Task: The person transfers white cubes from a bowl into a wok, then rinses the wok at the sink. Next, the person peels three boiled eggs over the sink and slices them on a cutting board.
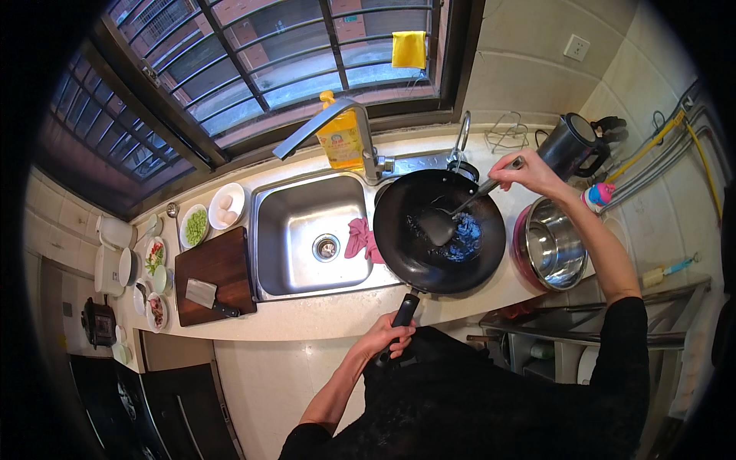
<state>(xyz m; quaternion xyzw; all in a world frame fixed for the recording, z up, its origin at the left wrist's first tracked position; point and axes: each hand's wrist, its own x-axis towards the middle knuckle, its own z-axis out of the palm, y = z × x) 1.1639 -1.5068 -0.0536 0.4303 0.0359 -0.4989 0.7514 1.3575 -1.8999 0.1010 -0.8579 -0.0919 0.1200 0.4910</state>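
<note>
My left hand (391,336) grips the black handle of a dark wok (402,264), which sits at the right side of the sink. In my right hand (526,172) is the handle of a metal spatula (438,229), its blade down inside the wok. Shiny liquid lies in the bottom of the wok, around and beside the blade. A pink cloth (361,238) hangs over the sink's right edge, against the wok's left side.
Left of the stainless steel sink (276,270) lies a wooden cutting board (221,259) with a cleaver (201,293). Beyond it stand a bowl of eggs (237,195) and a bowl of chopped green vegetable (195,227). Metal bowls (566,282) and an electric kettle (560,146) stand right; a faucet (363,132) rises behind.
</note>
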